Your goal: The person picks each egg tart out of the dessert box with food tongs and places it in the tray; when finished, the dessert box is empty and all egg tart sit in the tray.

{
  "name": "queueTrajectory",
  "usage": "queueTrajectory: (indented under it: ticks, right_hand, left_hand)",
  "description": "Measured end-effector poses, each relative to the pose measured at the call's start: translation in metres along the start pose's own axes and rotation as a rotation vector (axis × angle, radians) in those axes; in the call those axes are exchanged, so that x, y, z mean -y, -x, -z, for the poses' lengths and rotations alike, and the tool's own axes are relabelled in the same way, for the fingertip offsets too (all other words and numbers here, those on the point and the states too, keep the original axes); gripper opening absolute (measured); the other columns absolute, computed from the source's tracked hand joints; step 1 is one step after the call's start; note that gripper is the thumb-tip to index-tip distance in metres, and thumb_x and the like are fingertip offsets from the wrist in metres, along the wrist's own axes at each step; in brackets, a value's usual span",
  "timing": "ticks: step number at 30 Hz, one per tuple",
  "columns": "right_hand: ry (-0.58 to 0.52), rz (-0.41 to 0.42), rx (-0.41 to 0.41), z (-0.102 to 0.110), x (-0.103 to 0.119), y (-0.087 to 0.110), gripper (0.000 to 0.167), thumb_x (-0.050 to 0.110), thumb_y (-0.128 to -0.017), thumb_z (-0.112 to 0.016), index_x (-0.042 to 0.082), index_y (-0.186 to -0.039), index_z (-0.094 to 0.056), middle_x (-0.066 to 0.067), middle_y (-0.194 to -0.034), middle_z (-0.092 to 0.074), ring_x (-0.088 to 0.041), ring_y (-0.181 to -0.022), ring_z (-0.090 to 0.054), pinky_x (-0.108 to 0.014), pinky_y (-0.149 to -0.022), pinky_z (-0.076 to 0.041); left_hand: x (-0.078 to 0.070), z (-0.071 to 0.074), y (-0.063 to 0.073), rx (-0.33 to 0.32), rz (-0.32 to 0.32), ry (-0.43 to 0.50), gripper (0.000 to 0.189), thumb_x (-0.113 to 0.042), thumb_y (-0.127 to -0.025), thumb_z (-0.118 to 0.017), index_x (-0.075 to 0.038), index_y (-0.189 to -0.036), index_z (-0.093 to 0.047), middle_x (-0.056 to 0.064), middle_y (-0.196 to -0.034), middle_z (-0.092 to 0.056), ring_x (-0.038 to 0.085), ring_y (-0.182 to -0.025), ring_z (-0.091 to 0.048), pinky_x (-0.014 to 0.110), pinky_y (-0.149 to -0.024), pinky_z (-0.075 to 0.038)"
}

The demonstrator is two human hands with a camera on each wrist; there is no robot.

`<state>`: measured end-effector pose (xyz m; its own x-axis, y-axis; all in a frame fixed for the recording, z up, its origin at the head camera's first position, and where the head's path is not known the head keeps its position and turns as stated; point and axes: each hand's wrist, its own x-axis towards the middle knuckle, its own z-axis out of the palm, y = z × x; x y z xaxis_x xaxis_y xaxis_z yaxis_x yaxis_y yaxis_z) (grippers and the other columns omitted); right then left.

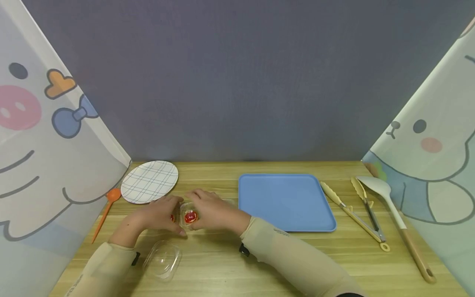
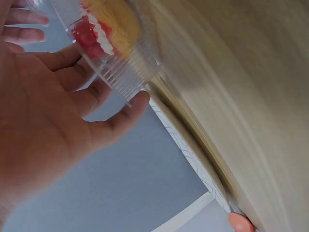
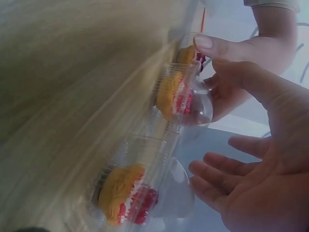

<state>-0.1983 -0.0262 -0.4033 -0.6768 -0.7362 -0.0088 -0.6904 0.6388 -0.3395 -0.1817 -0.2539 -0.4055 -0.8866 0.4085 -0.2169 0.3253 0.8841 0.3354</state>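
Observation:
In the head view my left hand (image 1: 161, 214) arches over a clear plastic box holding a small red-topped cake (image 1: 172, 218). Its fingers (image 2: 123, 118) hold the box's edge (image 2: 113, 87) in the left wrist view. My right hand (image 1: 215, 210) hovers around the neighbouring clear box (image 1: 182, 222), which contains a golden cake (image 3: 166, 96) with white cream and red topping. Its fingers (image 3: 212, 179) are spread, with no grip visible. A third boxed cake (image 3: 118, 198) sits nearer in the right wrist view; in the head view the right hand mostly hides it.
An empty clear plastic container (image 1: 163, 260) lies in front. Behind are a checked oval plate (image 1: 150, 181) and an orange spoon (image 1: 113, 196) at left. A blue tray (image 1: 285, 202), tongs (image 1: 356, 216) and a white spatula with a wooden handle (image 1: 412, 243) lie at right.

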Motion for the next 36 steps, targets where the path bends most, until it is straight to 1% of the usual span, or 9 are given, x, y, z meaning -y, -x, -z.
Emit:
queueTrajectory:
  ticks: [7, 11, 13, 15, 18, 21, 25, 31, 36]
  right_hand:
    - [0.093, 0.011, 0.015, -0.011, 0.001, -0.01, 0.098, 0.045, -0.087, -0.088, 0.021, -0.167, -0.036, -0.003, -0.158, -0.051, -0.024, -0.145, -0.055, -0.047, -0.128, -0.039]
    - [0.134, 0.015, 0.044, -0.014, 0.003, -0.014, 0.093, 0.045, -0.088, -0.086, 0.02, -0.164, -0.039, -0.002, -0.154, -0.055, -0.023, -0.141, -0.057, -0.043, -0.128, -0.038]
    - [0.151, 0.016, 0.057, -0.015, 0.004, -0.015, 0.089, 0.044, -0.089, -0.085, 0.019, -0.162, -0.041, -0.002, -0.152, -0.056, -0.022, -0.14, -0.058, -0.042, -0.128, -0.039]
    - [0.154, 0.013, 0.065, -0.015, 0.005, -0.016, 0.085, 0.044, -0.09, -0.084, 0.019, -0.16, -0.043, -0.001, -0.151, -0.056, -0.021, -0.139, -0.058, -0.04, -0.127, -0.039]
    - [0.165, 0.012, 0.07, -0.015, 0.005, -0.017, 0.08, 0.044, -0.09, -0.084, 0.019, -0.156, -0.046, 0.0, -0.149, -0.057, -0.02, -0.139, -0.057, -0.039, -0.125, -0.041]
    - [0.176, 0.015, 0.074, -0.016, 0.005, -0.018, 0.077, 0.045, -0.091, -0.083, 0.019, -0.154, -0.047, 0.001, -0.147, -0.058, -0.019, -0.139, -0.057, -0.039, -0.124, -0.041]
    - [0.181, 0.019, 0.078, -0.017, 0.004, -0.018, 0.076, 0.045, -0.092, -0.083, 0.017, -0.154, -0.048, 0.0, -0.145, -0.06, -0.019, -0.137, -0.058, -0.039, -0.125, -0.041]
    - [0.143, 0.017, 0.089, -0.015, 0.001, -0.018, 0.073, 0.043, -0.093, -0.082, 0.016, -0.152, -0.049, -0.002, -0.146, -0.061, -0.021, -0.14, -0.058, -0.042, -0.126, -0.041]
    - [0.131, 0.016, 0.091, -0.017, 0.0, -0.019, 0.07, 0.043, -0.093, -0.083, 0.017, -0.149, -0.051, -0.002, -0.148, -0.061, -0.021, -0.141, -0.057, -0.041, -0.127, -0.039]
  left_hand:
    - [-0.003, -0.001, -0.004, -0.001, -0.002, 0.001, 0.104, -0.061, -0.066, -0.096, 0.002, -0.139, -0.056, 0.017, -0.138, -0.065, 0.041, -0.127, -0.061, 0.067, -0.104, -0.051]
    - [-0.003, -0.001, -0.006, 0.01, 0.011, 0.0, 0.105, -0.06, -0.065, -0.096, 0.002, -0.139, -0.056, 0.017, -0.138, -0.065, 0.042, -0.13, -0.059, 0.067, -0.107, -0.049]
    - [-0.003, -0.002, -0.007, 0.015, 0.014, 0.003, 0.105, -0.06, -0.065, -0.097, 0.002, -0.139, -0.056, 0.015, -0.136, -0.066, 0.04, -0.129, -0.06, 0.065, -0.108, -0.05]
    - [-0.002, -0.004, -0.008, 0.022, 0.014, 0.012, 0.103, -0.059, -0.066, -0.097, 0.003, -0.138, -0.056, 0.012, -0.13, -0.066, 0.036, -0.125, -0.06, 0.061, -0.106, -0.051]
    - [-0.001, -0.005, -0.01, 0.028, 0.023, 0.027, 0.099, -0.058, -0.066, -0.097, 0.001, -0.135, -0.058, 0.005, -0.12, -0.065, 0.028, -0.116, -0.059, 0.054, -0.1, -0.053]
    - [-0.001, -0.006, -0.011, 0.032, 0.032, 0.037, 0.096, -0.057, -0.066, -0.097, -0.001, -0.134, -0.058, 0.002, -0.115, -0.064, 0.024, -0.112, -0.057, 0.05, -0.096, -0.052]
    - [-0.002, -0.005, -0.009, 0.025, 0.02, 0.032, 0.091, -0.055, -0.067, -0.096, -0.003, -0.132, -0.059, 0.002, -0.115, -0.064, 0.023, -0.111, -0.057, 0.052, -0.096, -0.052]
    - [-0.001, -0.006, -0.011, 0.022, 0.011, 0.035, 0.075, -0.053, -0.068, -0.095, -0.011, -0.12, -0.061, -0.003, -0.102, -0.059, 0.018, -0.099, -0.05, 0.041, -0.085, -0.046]
    - [0.0, -0.007, -0.012, 0.038, 0.02, 0.054, 0.073, -0.052, -0.068, -0.096, -0.012, -0.117, -0.06, -0.003, -0.101, -0.057, 0.018, -0.098, -0.049, 0.038, -0.083, -0.044]
